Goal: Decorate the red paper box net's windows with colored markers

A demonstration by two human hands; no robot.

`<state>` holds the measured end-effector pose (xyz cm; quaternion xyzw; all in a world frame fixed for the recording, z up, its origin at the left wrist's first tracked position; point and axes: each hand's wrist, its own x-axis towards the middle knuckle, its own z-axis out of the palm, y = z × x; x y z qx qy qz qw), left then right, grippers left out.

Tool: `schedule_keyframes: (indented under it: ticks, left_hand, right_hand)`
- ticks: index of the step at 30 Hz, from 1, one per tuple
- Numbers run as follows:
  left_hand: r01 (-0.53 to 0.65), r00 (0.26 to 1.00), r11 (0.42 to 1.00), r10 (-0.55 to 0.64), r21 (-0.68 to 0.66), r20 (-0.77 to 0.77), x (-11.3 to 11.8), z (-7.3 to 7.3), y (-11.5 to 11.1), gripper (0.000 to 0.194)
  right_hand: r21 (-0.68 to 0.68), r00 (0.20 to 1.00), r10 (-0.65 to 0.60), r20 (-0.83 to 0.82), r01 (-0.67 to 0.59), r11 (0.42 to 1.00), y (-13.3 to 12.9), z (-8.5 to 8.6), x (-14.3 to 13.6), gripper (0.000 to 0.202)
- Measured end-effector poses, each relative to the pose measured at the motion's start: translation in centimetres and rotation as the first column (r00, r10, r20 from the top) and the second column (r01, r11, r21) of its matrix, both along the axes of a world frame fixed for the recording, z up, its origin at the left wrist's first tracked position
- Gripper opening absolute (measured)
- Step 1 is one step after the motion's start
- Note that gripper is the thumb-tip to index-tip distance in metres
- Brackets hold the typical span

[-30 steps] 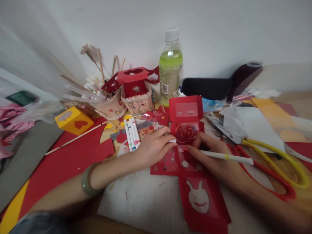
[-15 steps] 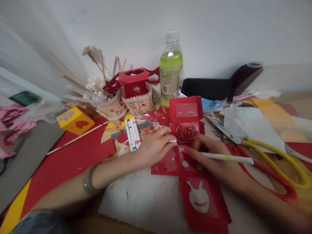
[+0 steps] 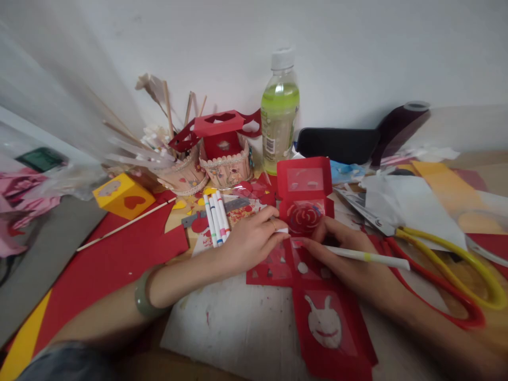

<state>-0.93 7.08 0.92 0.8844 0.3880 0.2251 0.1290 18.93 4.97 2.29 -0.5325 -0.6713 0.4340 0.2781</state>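
My right hand [image 3: 345, 254] pinches a white marker [image 3: 367, 256] with a yellow band. Its tip end is hidden by my fingers, over the middle panel of an unfolded red paper box [image 3: 305, 180]. My left hand [image 3: 254, 238] is closed beside it, touching the box's left panel. From its fingers sticks a small white cylinder [image 3: 282, 230] that looks like a marker cap. Clear film windows fill the box panels; one shows a coloured swirl [image 3: 305, 216], and the lowest carries a white snail-like figure [image 3: 325, 324] with a red mouth.
Several white markers [image 3: 216, 218] lie left of my left hand. Behind stand decorated baskets [image 3: 226, 170] and a green drink bottle [image 3: 280, 114]. Large scissors [image 3: 440, 254] lie by my right wrist. A yellow box [image 3: 124, 197] and red paper [image 3: 119, 275] are at left.
The white marker has tilted slightly in my right hand, its rear end shifting a little left and down. My left hand stays in place. The view has moved very slightly.
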Motion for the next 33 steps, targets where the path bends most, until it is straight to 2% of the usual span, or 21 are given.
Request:
schedule_keyframes:
  ticks: [10, 16, 21, 33]
  left_hand:
    - [-0.006, 1.0, 1.0, 0.006, -0.002, -0.009, -0.03, -0.06, 0.03, 0.021]
    - [0.002, 1.0, 1.0, -0.002, 0.012, -0.004, -0.04, -0.18, 0.05, 0.023]
    - [0.002, 1.0, 1.0, -0.002, 0.0, -0.007, -0.11, -0.2, 0.04, 0.021]
    - [0.002, 1.0, 1.0, -0.002, -0.007, -0.007, -0.19, -0.26, 0.04, 0.022]
  right_hand:
    - [0.018, 1.0, 0.025, -0.003, -0.025, 1.0, 0.0, 0.17, -0.04, 0.023]
    - [-0.017, 1.0, 0.011, -0.011, -0.012, 1.0, 0.0, 0.2, -0.02, 0.022]
    - [0.031, 1.0, -0.004, -0.017, 0.004, 1.0, 0.07, -0.08, 0.03, 0.024]
    - [0.025, 1.0, -0.027, 0.016, 0.027, 0.999, 0.08, -0.12, 0.05, 0.022]
